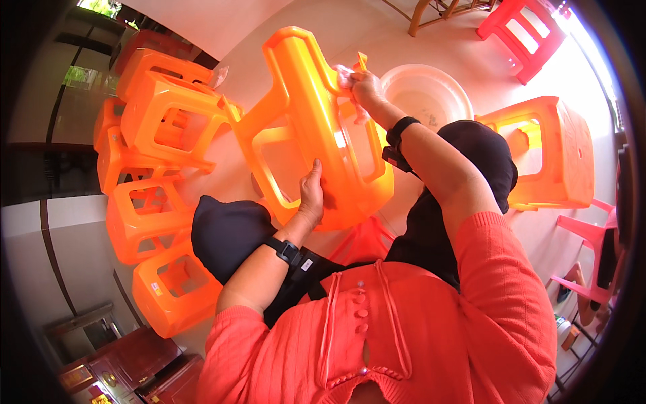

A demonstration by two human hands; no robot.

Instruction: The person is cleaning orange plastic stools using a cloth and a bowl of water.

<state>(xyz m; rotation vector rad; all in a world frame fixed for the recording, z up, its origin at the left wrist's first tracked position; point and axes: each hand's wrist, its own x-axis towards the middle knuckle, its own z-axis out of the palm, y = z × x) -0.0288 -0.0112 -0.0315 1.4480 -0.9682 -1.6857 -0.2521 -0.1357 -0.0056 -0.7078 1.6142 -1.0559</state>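
Observation:
An orange plastic stool [308,106] is tilted between my knees, its legs pointing away from me. My left hand [312,194] grips it near the seat end, thumb lying along the side panel. A wet-looking shine runs down that panel. In my right hand [367,88] is a pinkish cloth [345,77], pressed against a leg at the far right of the stool. Part of the cloth hangs below my fingers. Behind my right hand, a pale round plastic basin [429,91] rests on the floor.
Several orange stools [171,121] stand crowded on the left beside dark-framed panels. Another orange stool [565,151] is by my right knee, and a red stool [525,38] sits farther back. A pink plastic chair [588,235] and part of a person [580,288] appear at the right edge.

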